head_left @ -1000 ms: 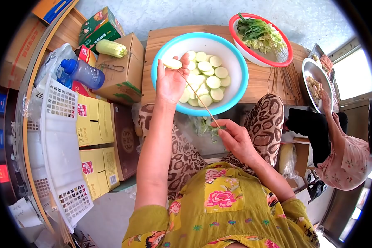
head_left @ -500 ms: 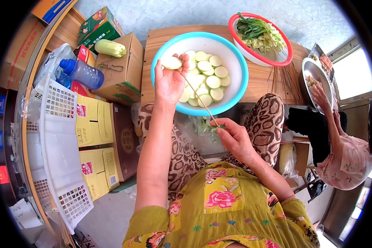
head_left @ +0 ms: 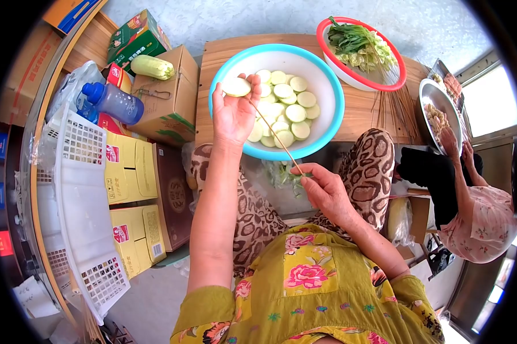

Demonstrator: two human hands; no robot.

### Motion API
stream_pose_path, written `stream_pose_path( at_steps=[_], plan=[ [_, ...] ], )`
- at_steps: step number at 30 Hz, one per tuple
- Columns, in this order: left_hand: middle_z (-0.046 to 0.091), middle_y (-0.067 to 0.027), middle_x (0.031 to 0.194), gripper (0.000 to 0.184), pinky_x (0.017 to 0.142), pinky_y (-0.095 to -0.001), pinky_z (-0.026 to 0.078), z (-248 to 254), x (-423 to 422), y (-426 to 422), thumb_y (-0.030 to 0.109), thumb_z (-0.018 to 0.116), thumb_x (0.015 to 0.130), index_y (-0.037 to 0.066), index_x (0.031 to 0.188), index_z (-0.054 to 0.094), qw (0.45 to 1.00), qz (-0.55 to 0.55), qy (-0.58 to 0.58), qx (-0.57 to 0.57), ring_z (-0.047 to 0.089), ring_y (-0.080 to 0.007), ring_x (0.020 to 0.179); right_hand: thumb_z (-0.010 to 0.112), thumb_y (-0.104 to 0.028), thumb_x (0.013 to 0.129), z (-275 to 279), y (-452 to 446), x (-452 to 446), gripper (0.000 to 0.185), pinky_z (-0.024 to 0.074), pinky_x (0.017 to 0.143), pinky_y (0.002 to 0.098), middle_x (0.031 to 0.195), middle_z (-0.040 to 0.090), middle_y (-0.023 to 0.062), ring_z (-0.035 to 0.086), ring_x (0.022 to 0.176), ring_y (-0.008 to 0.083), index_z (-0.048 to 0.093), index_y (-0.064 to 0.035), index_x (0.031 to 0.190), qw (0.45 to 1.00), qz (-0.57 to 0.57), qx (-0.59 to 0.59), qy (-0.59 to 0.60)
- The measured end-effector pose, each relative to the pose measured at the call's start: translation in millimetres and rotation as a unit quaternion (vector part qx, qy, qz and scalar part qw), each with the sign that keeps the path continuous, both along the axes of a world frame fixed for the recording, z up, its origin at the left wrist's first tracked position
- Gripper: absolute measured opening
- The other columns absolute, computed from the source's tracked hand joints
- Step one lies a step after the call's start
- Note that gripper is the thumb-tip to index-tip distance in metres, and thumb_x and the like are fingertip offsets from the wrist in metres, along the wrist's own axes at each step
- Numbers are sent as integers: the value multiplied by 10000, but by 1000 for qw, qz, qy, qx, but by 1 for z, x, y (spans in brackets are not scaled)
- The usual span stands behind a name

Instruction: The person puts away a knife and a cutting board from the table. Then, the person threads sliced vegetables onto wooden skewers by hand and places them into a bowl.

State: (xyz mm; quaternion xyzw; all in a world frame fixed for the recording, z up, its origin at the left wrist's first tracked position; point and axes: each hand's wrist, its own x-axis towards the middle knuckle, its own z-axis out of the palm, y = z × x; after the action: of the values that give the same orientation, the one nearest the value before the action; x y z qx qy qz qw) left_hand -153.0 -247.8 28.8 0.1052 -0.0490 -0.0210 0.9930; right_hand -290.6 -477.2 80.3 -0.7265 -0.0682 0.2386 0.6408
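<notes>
My left hand [head_left: 234,117] is palm up over the near left side of a white basin with a blue rim [head_left: 339,103], its fingers curled around a pale squash slice [head_left: 236,87]. A thin bamboo skewer [head_left: 278,139] slants from that slice down to my right hand [head_left: 326,192], which pinches its lower end between thumb and fingers. Whether the tip has entered the slice is hard to see. Many round slices with green edges [head_left: 296,113] lie heaped in the basin.
A red-rimmed basin [head_left: 403,77] of leafy greens stands at the back right, beside loose skewers [head_left: 399,117]. Another person's hand [head_left: 449,140] is at a metal bowl [head_left: 457,123]. To the left are a cardboard box [head_left: 181,86] with a whole squash [head_left: 153,67] and a blue bottle [head_left: 114,102].
My hands keep nearly the same pose, with the slice and skewer still held. At the right, the other person's hand has drawn back toward the bowl's near edge.
</notes>
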Motion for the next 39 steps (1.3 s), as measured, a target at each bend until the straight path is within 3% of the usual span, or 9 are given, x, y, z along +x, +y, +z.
stream_pose_path(
  at_steps=[5,12,17,23,26,28,32,37,39],
  plan=[
    [531,-256,1186,496,991,-428,443,-2,1,2,335,486,940,-109,1160,479,1000,1,-1,-6,524,-339,1137,487,-88,948,10,-4,-1,219,302,475,197,598,422,-69,355,528,18,588,-36,1134,1000,2,-4,-7],
    [581,-165,1165,535,741,-336,449,-7,0,6,457,436,951,-19,1179,525,998,-26,5,60,564,-233,923,535,-121,932,30,-96,37,204,307,481,182,606,455,-79,366,520,10,624,-40,1097,969,-173,-121,-128],
    [597,-176,1114,522,731,-330,469,-5,3,0,431,491,936,-18,1200,523,996,-15,56,66,576,-234,868,568,-133,887,-38,-176,64,196,413,520,248,618,540,38,465,528,72,630,-17,1033,934,-170,-279,-144],
    [557,-192,1138,475,789,-341,469,-7,5,-8,374,494,935,-3,1225,505,993,-16,58,97,553,-258,916,604,-197,857,-147,-223,95,238,445,538,282,641,588,72,541,544,120,639,-18,1009,928,-160,-321,-104],
    [564,-191,1145,464,806,-348,473,-10,10,-11,361,495,939,0,1230,506,991,-15,71,109,557,-268,931,621,-222,842,-160,-218,123,296,479,590,341,715,651,114,608,601,201,631,-22,1059,910,-166,-349,-146],
    [565,-191,1152,461,815,-350,475,-12,11,-12,355,496,940,-2,1232,505,990,-15,72,119,558,-273,945,618,-228,841,-147,-203,139,341,497,679,356,802,678,129,641,721,226,605,-23,1114,939,-155,-299,-71],
    [566,-195,1166,467,833,-336,479,-18,15,-14,345,504,942,-11,1243,498,989,-17,55,138,556,-282,974,611,-207,827,-167,-209,151,304,502,709,322,838,685,112,658,818,218,622,-11,1059,915,-206,-274,-212],
    [571,-181,1122,453,809,-340,476,-8,16,-23,341,511,940,-14,1221,506,984,-12,62,165,547,-274,936,612,-237,808,-157,-227,148,214,498,707,349,737,677,105,665,781,242,647,-33,863,912,-265,-310,42],
    [572,-179,1122,453,811,-343,476,-7,17,-25,342,509,941,-13,1223,505,984,-14,64,165,547,-274,936,611,-244,813,-170,-226,148,207,497,651,347,729,672,105,657,699,220,641,-43,851,892,-258,-371,-22]
  ],
)
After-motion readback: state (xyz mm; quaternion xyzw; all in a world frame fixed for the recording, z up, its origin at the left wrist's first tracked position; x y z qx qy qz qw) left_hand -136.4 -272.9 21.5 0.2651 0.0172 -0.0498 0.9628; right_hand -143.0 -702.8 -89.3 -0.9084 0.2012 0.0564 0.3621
